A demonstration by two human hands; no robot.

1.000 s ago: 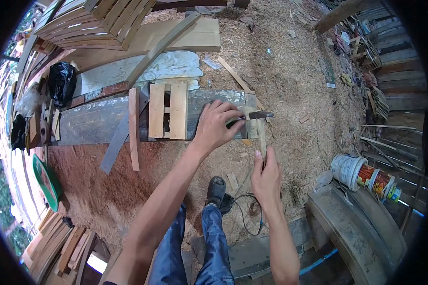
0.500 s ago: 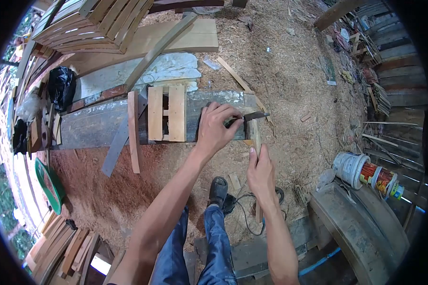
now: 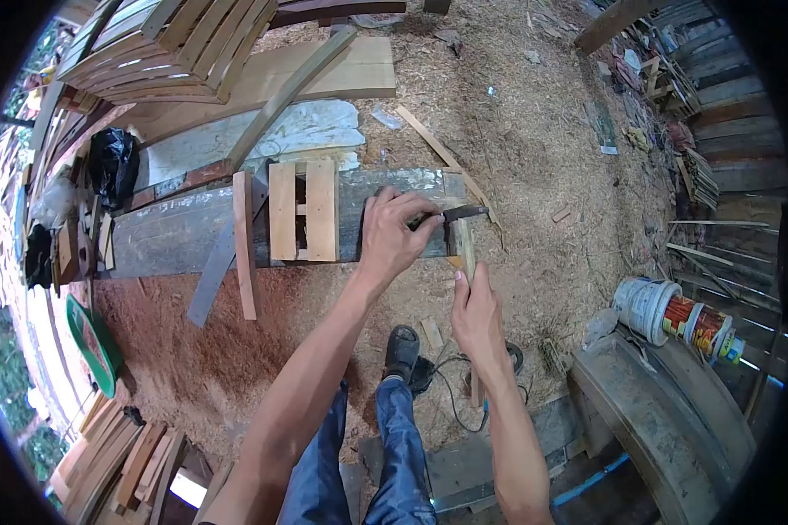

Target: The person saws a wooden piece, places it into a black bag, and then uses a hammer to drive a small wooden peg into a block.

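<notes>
My right hand (image 3: 476,317) is closed round the wooden handle of a hammer (image 3: 467,247). The dark hammer head lies over the right end of a grey plank bench, close against the fingertips of my left hand (image 3: 396,229). Those fingers are bent into a pinch; whatever is between them is dark and too small to name. Left of that hand, a small slatted wooden piece (image 3: 322,210) of pale boards rests on the plank bench (image 3: 171,233). Farther left, a narrow wooden strip (image 3: 243,249) lies across the bench, over a grey flat bar (image 3: 212,276).
Sawdust covers the ground. A slatted crate (image 3: 188,52) and a thick board (image 3: 359,70) are at the back left. A green basin (image 3: 92,346) is left, stacked wood strips (image 3: 118,464) lower left, and buckets (image 3: 648,311) right. A cable (image 3: 453,398) lies near my foot.
The hammer head has shifted slightly left, closer to my left fingertips. My right hand has moved a little left with it, and the whole view has shifted slightly.
</notes>
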